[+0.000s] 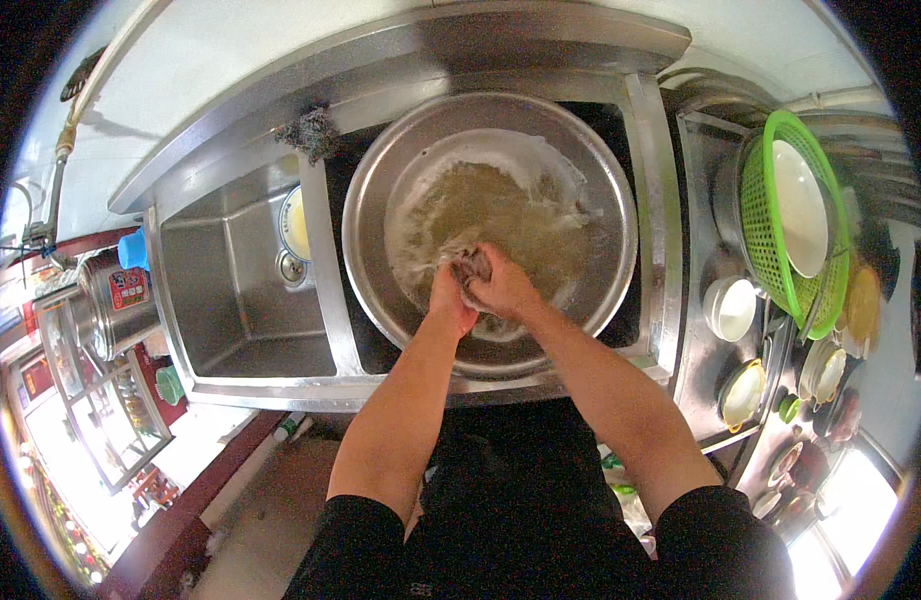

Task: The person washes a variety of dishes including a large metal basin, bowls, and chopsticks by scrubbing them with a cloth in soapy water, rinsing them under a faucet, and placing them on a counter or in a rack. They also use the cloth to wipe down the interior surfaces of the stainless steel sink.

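Observation:
A large round stainless steel basin (366, 277) sits over the right-hand sink bay and holds cloudy, foamy water (498, 199). Over its near half, my left hand (447, 296) and my right hand (511, 285) are pressed together around a wet greyish mass (473, 270). Whether this is a cloth or a piece of food, I cannot tell. My fingers cover much of it, and both hands are at about the water's surface.
A second steel sink basin (205, 292) lies left, with a yellow-centred bowl (295, 223) by its drain. A steel wool scourer (310, 133) rests on the back ledge. Right stand a green colander (764, 247) holding a white bowl (802, 210) and stacked white bowls (733, 309).

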Motion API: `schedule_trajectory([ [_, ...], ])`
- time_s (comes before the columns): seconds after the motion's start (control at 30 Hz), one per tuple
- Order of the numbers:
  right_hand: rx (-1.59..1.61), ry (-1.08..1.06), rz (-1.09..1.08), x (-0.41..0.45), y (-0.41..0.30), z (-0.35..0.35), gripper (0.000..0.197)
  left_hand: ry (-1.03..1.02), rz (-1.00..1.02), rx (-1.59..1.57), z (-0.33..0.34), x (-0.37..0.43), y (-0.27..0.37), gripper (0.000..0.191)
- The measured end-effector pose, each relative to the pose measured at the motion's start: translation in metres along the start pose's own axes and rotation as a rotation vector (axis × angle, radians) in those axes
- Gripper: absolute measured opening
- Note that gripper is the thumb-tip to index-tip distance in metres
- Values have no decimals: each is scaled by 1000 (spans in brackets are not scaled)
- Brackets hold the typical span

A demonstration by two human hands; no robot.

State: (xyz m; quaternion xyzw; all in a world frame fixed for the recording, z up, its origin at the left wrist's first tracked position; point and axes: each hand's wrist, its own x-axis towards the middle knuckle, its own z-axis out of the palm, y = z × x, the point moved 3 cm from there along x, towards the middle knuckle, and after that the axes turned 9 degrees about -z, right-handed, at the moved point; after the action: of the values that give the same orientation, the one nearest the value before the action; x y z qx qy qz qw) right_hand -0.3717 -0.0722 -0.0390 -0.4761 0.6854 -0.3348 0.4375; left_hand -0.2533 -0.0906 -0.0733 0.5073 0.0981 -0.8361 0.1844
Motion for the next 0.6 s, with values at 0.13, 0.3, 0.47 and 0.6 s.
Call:
schedule_trajectory([
  [0.13,-28,-330,-12,-13,-18,4,66,76,-63,-7,5,-20,15,55],
  [0.3,-376,-347,-225,-6,-34,-1,61,-27,62,-155,20,-32,-4,64],
  [0.47,-604,-174,-121,9,-8,-9,55,-6,45,-48,12,-12,-12,34],
  [0.6,-589,-192,-81,6,22,-29,55,61,98,241,13,-1,-27,39],
])
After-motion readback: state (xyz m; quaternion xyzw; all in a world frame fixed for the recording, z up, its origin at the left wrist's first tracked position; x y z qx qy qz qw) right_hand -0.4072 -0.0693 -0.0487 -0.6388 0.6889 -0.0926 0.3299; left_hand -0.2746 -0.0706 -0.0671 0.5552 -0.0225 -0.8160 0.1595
